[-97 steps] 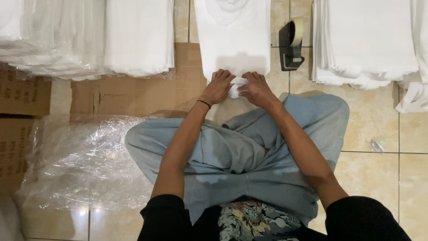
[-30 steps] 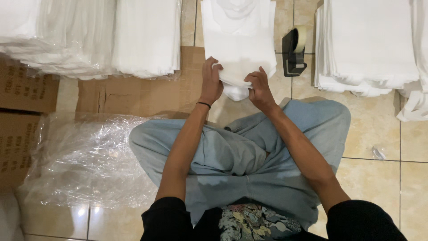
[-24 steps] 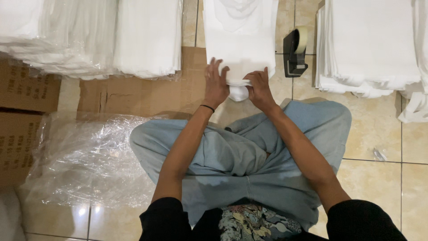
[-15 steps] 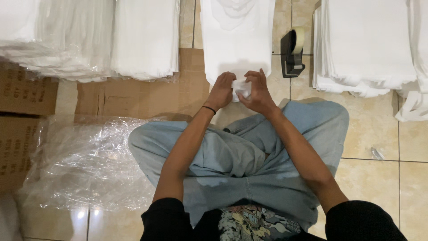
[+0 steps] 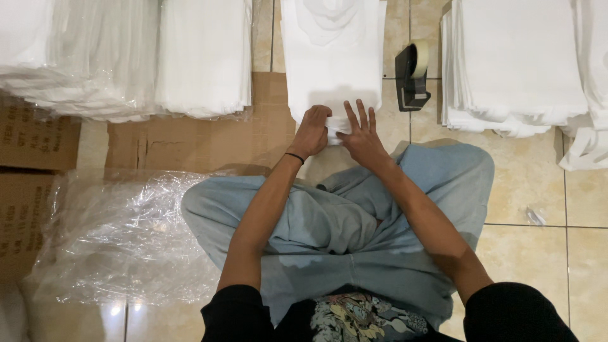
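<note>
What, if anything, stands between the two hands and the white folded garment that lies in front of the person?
Nothing visible does. The left hand grips the near edge of the white garment, and the right hand lies on the same edge with fingers spread. The tape dispenser stands apart, to the right of the garment.

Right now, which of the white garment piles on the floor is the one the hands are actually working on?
The single white garment laid flat straight ahead. Both the left hand and right hand rest on its near edge; the other stacks lie untouched.
</note>
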